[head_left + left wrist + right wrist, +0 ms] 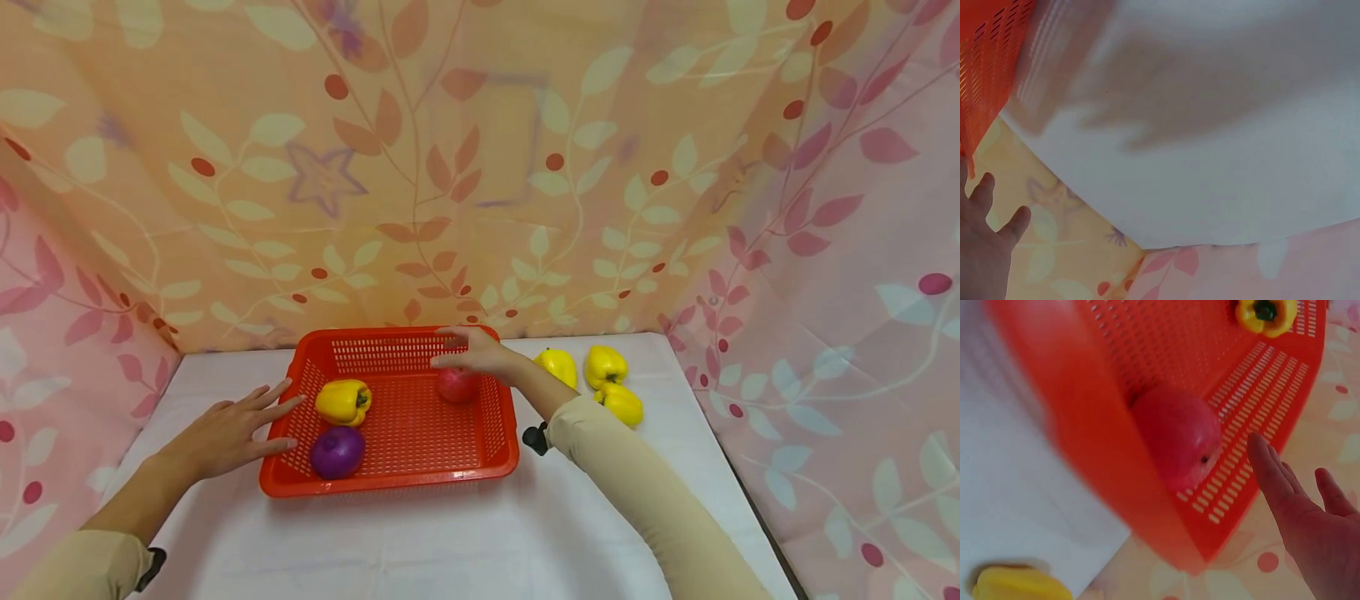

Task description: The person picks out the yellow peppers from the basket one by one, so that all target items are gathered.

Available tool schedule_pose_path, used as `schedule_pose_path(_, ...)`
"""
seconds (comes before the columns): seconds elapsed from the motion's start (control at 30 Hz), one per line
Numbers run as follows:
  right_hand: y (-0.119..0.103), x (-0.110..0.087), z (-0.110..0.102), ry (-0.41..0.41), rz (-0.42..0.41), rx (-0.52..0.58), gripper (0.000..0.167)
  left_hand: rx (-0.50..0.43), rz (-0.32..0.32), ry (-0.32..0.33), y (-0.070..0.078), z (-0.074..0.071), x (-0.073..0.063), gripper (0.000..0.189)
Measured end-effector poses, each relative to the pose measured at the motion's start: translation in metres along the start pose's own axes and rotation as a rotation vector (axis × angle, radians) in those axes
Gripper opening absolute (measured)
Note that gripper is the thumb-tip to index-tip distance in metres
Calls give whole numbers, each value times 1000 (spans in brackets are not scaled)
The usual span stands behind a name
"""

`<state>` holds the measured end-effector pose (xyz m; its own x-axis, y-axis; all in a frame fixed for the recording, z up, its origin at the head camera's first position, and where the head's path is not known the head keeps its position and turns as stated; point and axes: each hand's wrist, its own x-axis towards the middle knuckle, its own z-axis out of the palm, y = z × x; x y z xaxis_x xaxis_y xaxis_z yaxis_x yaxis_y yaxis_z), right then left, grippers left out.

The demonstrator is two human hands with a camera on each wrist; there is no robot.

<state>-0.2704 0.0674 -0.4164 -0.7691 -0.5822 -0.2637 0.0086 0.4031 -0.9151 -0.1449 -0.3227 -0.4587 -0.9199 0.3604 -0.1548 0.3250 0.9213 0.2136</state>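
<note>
A red plastic basket with slotted walls stands on the table. My left hand is spread beside its left rim, fingers apart, holding nothing; in the left wrist view, fingertips show near the basket wall. Over the basket's back right corner hovers my right hand, its fingers extended. Below it lies a smooth, round pinkish-red fruit, apart from the fingers in the right wrist view. A yellow bell pepper and a round purple vegetable lie at the basket's left side.
Right of the basket, three yellow peppers sit on the white tabletop: one pepper partly behind my right forearm, another pepper farther right, and a third pepper nearer. Leaf-patterned cloth hangs behind and on both sides.
</note>
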Motion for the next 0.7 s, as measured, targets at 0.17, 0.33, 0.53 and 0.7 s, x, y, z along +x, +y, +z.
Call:
schedule_pose_path(0.17,1,13,19,-16,39,32,70,-3,-3,-1,0,1,0,80)
schedule_pose_path(0.33,2,27,38,-34,52,67,71,-1,-8,-4,-1,0,0,80)
schedule_pose_path(0.53,8,42,60,-24,89,134,67,-2,-7,-13,-2,0,1,81)
schedule_pose_path(0.7,13,53,73,-42,98,149,63,-11,-16,-20,-2,1,1,81)
